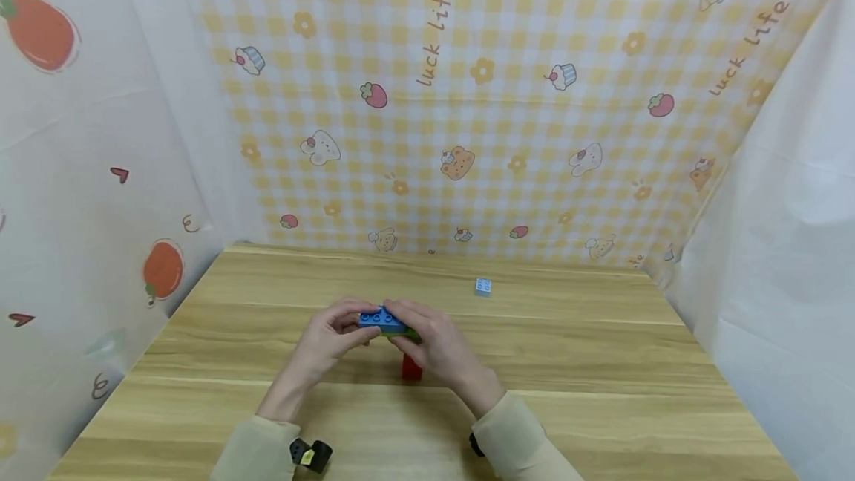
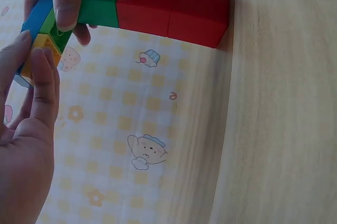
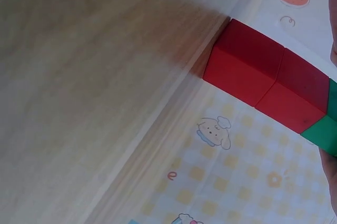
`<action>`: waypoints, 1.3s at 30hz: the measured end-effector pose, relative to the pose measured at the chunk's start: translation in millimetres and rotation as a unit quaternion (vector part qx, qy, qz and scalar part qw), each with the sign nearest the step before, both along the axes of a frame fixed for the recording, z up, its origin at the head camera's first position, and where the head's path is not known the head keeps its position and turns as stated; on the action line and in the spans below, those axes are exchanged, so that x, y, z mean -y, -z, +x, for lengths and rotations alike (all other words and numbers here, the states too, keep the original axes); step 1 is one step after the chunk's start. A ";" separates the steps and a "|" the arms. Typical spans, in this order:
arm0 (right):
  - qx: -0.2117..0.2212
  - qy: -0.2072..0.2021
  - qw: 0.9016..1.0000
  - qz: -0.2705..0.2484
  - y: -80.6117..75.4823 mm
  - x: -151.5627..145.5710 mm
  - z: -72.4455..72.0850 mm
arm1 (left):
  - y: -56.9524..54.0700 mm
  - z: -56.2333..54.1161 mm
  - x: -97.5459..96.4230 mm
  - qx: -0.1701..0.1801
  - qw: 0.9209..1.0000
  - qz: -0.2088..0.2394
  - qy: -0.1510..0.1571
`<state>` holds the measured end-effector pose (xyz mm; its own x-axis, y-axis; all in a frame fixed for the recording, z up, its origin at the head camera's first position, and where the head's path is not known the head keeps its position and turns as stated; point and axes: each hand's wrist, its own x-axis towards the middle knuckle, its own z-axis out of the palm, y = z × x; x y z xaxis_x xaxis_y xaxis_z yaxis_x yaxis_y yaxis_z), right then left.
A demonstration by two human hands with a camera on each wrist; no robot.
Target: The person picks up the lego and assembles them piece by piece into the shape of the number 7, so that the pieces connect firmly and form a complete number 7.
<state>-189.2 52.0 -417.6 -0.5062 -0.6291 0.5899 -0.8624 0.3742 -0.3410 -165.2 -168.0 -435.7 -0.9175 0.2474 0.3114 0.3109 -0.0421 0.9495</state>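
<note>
Two hands (image 1: pixel 384 340), two red bricks (image 2: pixel 174 10), one green brick (image 2: pixel 100 5), one blue brick (image 1: pixel 379 319), one pale-blue brick (image 1: pixel 483 286)

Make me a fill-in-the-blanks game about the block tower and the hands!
1. The two bottom blocks of the tower are ____.
2. The block above the red ones is ____.
3. The left hand and right hand hold the ____ block on top.
4. A small loose block lies on the ____.

Missing words: red; green; blue; table
</note>
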 end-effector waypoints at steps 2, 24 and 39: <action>0.000 -0.001 1.000 0.002 -0.2 0.1 0.1 | 0.5 -0.3 -0.2 -0.002 1.000 0.007 -0.001; 0.051 -0.028 0.998 0.017 -5.1 -7.6 -2.2 | -8.5 1.8 3.8 0.036 0.997 -0.064 0.004; 0.203 0.039 0.973 -0.103 -16.4 -72.9 -27.1 | -11.8 0.2 2.6 0.071 0.988 -0.130 -0.040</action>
